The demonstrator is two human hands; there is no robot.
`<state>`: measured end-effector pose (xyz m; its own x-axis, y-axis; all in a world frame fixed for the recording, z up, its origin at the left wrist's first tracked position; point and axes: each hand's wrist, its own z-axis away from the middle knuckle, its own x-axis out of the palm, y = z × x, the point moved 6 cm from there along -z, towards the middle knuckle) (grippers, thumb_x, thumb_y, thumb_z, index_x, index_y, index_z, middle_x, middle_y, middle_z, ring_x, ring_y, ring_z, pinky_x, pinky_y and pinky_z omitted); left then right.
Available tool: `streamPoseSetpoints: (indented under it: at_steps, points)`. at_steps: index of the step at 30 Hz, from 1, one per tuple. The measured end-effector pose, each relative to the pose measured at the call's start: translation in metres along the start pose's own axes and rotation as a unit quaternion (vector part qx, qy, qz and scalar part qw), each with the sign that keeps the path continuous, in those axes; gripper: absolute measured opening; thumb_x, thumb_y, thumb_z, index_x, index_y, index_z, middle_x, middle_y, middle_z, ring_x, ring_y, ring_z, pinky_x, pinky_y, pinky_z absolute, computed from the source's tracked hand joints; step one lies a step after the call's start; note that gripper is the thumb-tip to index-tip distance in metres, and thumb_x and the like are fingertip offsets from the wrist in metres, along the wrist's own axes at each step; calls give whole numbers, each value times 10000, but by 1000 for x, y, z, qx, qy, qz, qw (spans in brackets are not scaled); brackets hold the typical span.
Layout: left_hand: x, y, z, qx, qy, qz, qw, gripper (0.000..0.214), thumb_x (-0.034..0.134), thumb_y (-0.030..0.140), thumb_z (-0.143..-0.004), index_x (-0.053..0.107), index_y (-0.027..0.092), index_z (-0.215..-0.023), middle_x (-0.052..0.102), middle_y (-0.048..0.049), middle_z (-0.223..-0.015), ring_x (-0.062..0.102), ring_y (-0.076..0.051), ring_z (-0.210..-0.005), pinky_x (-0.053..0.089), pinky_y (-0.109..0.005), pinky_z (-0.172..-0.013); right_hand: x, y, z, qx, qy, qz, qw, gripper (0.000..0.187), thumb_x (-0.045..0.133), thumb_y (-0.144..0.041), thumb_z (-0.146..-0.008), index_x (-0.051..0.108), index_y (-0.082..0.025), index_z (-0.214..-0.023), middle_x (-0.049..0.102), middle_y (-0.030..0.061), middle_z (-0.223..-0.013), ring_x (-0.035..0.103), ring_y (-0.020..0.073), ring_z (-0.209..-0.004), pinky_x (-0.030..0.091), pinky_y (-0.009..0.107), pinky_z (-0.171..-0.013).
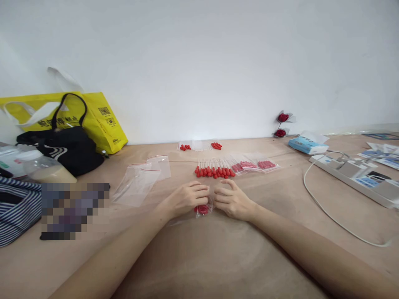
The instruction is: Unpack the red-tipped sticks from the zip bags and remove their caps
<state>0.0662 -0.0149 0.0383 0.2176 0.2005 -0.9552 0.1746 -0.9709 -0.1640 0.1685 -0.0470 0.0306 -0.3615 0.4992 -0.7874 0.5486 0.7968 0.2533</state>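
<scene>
My left hand (pixel 190 196) and my right hand (pixel 230 200) meet at the middle of the table, fingers curled and pinching a small clear zip bag (pixel 203 209) with red-capped pieces inside. Just beyond my fingers lies a row of several thin clear droppers with red bulbs (pixel 214 170). To its right sit filled clear bags (pixel 255 165) with red contents. Empty zip bags (pixel 141 179) lie to the left of my left hand.
A black handbag (pixel 67 147) and yellow tote (pixel 102 118) stand at the back left, a striped cloth (pixel 17 209) nearer. A power strip (pixel 355 176) with white cable (pixel 330 214), a tissue pack (pixel 307 144) and two red roses (pixel 282 124) lie right.
</scene>
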Motion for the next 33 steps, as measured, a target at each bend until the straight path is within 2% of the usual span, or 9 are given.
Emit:
streamPoseSetpoints:
  at_steps: [4, 6, 9, 15, 20, 23, 27, 30, 33]
  points:
    - [-2, -7, 17, -140, 22, 83, 986, 275, 404, 270, -872, 508, 165, -1105, 533, -96, -1189, 452, -197, -1140, 382, -364, -954, 1, 5, 4, 27, -17, -52, 998, 242, 371, -135, -850, 570, -199, -728, 636, -1, -816, 498, 138, -870, 299, 361, -877]
    - [0, -5, 31, -214, 5, 127, 969, 442, 453, 352, -840, 397, 167, -1238, 460, -108, -1274, 394, -218, -1196, 364, -393, -976, 1, 8, 6, 55, -32, -113, 992, 176, 415, -153, -814, 583, -192, -776, 643, 11, -878, 499, 149, -874, 329, 340, -814]
    - [2, 4, 48, -263, -41, 162, 950, 517, 403, 374, -857, 272, 199, -1325, 343, -86, -1370, 280, -226, -1270, 275, -447, -1029, 3, 11, 7, 105, -61, -216, 969, 161, 475, -208, -771, 601, -187, -870, 645, 27, -900, 502, 167, -893, 334, 336, -785]
    - [5, 5, 54, -293, -59, 185, 936, 443, 312, 308, -890, 290, 221, -1324, 319, -51, -1388, 251, -205, -1284, 200, -454, -1060, 13, 22, 8, 232, -74, -306, 920, 241, 404, -227, -851, 645, -223, -852, 653, 18, -877, 523, 161, -854, 329, 344, -798]
    - [6, 3, 52, -299, -38, 187, 935, 457, 354, 280, -868, 301, 212, -1317, 345, -61, -1371, 285, -199, -1267, 242, -436, -1047, 24, 27, 9, 291, -56, -334, 895, 244, 531, -230, -781, 623, -238, -1007, 654, 11, -791, 545, 153, -761, 376, 302, -750]
    - [7, 3, 53, -295, -29, 187, 937, 466, 370, 282, -862, 297, 214, -1317, 355, -66, -1363, 297, -202, -1259, 256, -437, -1040, 28, 26, 8, 317, -56, -353, 878, 261, 572, -270, -755, 616, -222, -1008, 641, -3, -695, 550, 149, -704, 397, 297, -728]
    - [7, 3, 54, -292, -24, 184, 938, 467, 384, 281, -854, 308, 216, -1310, 364, -70, -1356, 304, -208, -1253, 270, -435, -1031, 30, 25, 10, 367, -14, -433, 823, 333, 583, -194, -713, 540, -181, -1043, 652, 11, -761, 580, 131, -689, 440, 262, -665]
    - [7, 3, 54, -293, -28, 184, 938, 463, 387, 275, -852, 317, 208, -1305, 364, -73, -1356, 306, -209, -1251, 265, -439, -1033, 30, 21, 9, 380, -6, -460, 803, 326, 539, -79, -669, 523, -184, -977, 654, 15, -830, 585, 111, -694, 445, 235, -643]
    - [5, 4, 52, -292, -31, 186, 938, 457, 386, 269, -854, 320, 217, -1303, 359, -68, -1359, 306, -208, -1251, 258, -440, -1035, 29, 21, 10, 417, -6, -443, 794, 238, 562, -86, -646, 517, -183, -859, 639, -7, -768, 556, 95, -611, 425, 217, -577]
